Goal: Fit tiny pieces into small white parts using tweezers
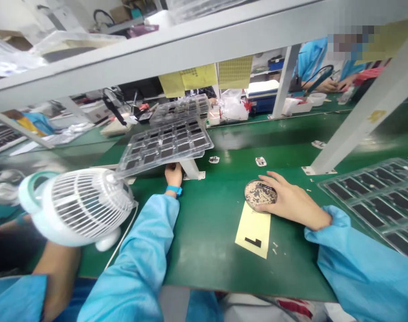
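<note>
My right hand point(289, 201) grips the rim of a round, shallow dish point(259, 197), its fingers spread along the far side and the thumb at the near side. The dish shows a speckled beige and dark surface with a small dark label. It sits over the far end of a yellow paper slip point(254, 230) marked with a black shape. My left hand point(173, 173) reaches away beside a shelf post, beneath the edge of clear plastic trays point(165, 143) with dark pieces in their pockets. The trays hide its fingers.
A white fan point(86, 205) stands at the left, beside another person's arm point(56, 268). Shelf posts point(190, 169) rise from the green table point(204, 241). Small white-edged pieces point(261, 161) lie beyond the dish. Another tray point(378, 201) lies at the right. A co-worker's hands point(338, 85) show behind.
</note>
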